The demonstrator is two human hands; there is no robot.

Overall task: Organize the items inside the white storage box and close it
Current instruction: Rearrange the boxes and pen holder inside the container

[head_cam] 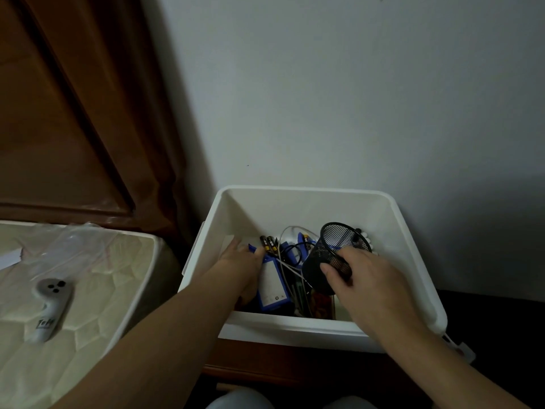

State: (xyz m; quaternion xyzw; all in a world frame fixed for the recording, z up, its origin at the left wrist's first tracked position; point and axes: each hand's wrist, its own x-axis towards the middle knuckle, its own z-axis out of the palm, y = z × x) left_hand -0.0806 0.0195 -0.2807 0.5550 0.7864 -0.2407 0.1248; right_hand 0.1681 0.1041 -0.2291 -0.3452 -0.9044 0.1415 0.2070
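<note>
White plastic storage box (306,202) sits open against the wall on a brown wooden bench (295,364). Inside it, at 3 o'clock, the right hand (362,278) grips a tilted black wire-mesh pen cup (333,255), fingers wrapped round its side. At 9 o'clock the left hand (241,267) reaches among clutter, thumb beside a blue-and-white flat card (272,286); whether its fingers hold anything is hidden.
</note>
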